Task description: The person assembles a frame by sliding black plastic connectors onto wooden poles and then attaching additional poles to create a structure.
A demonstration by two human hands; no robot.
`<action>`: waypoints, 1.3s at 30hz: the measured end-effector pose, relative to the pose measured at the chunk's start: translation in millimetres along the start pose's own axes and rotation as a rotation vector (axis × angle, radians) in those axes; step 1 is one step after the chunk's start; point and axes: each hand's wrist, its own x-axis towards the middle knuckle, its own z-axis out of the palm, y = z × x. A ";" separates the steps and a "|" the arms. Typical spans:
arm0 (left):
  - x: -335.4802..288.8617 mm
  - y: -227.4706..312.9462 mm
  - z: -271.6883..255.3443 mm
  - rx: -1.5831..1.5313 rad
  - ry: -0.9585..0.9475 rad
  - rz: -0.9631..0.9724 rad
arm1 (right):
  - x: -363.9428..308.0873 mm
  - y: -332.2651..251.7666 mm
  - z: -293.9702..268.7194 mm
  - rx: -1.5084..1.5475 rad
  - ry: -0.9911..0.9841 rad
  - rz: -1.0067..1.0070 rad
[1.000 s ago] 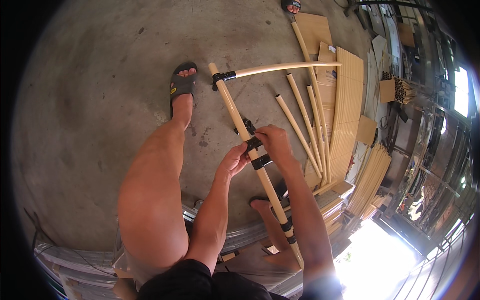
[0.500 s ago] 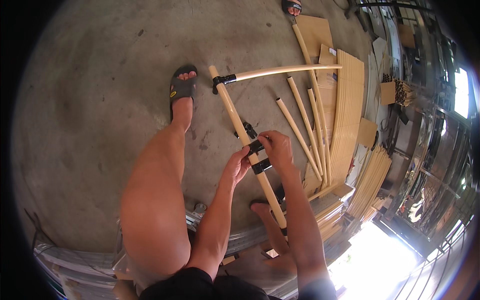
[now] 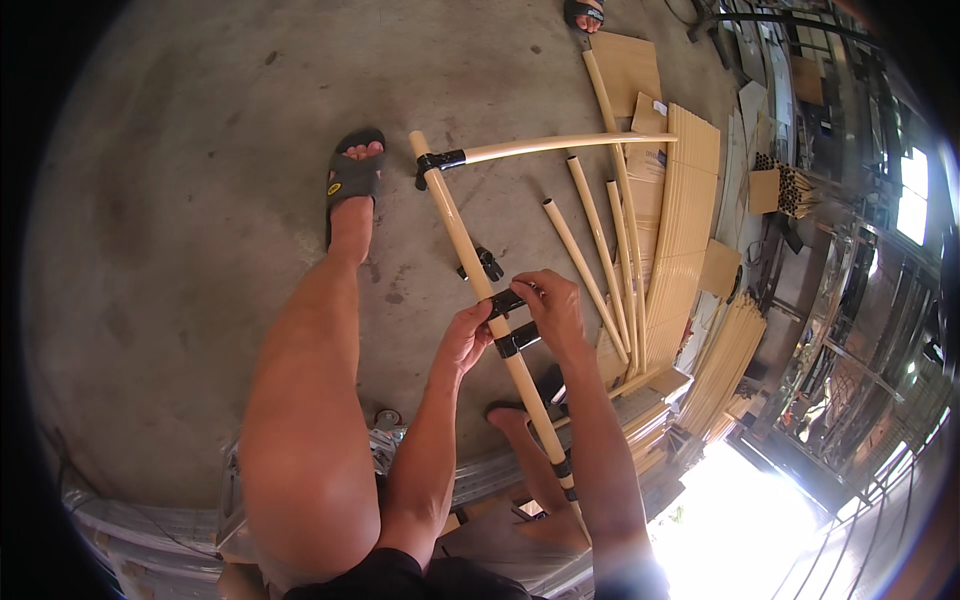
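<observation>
A long cream-coloured pipe (image 3: 452, 218) slants from the upper middle down between my forearms. Both hands work at a black pipe joint (image 3: 508, 302) around its middle. My left hand (image 3: 465, 338) presses its thumb on the joint from the left, its fingers curled behind the pipe. Pinched at the joint's right end are the fingers of my right hand (image 3: 551, 305). Just below, a second black joint (image 3: 517, 340) sits around the same pipe. At its upper end another black joint (image 3: 437, 164) links it to a cream crosspiece pipe (image 3: 560, 143) running right.
Several loose cream pipes (image 3: 585, 262) fan out on the concrete floor (image 3: 200, 250) to the right, beside a large bundle of pipes (image 3: 690, 220) and cardboard (image 3: 628, 70). A loose black joint (image 3: 484, 263) lies behind the pipe. Another person's sandalled foot (image 3: 585, 15) shows at top.
The whole view has shifted slightly, so floor objects and my legs appear a little further left. Both hands keep their hold on the joint, with hardly any movement against the pipe.
</observation>
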 end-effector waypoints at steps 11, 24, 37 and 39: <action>-6.7 11.0 43.9 0.244 0.258 0.010 | -12.8 -15.5 -16.1 -0.110 0.054 -0.132; -9.7 13.8 66.6 0.080 0.309 0.000 | -5.9 -13.6 4.7 -0.611 -0.268 -0.305; 33.3 -21.7 -29.8 -0.038 0.189 0.006 | -4.5 -0.5 51.1 -0.762 -0.307 -0.342; 25.0 9.1 -11.6 0.021 0.261 0.046 | 0.9 -13.4 70.5 -0.729 -0.176 -0.347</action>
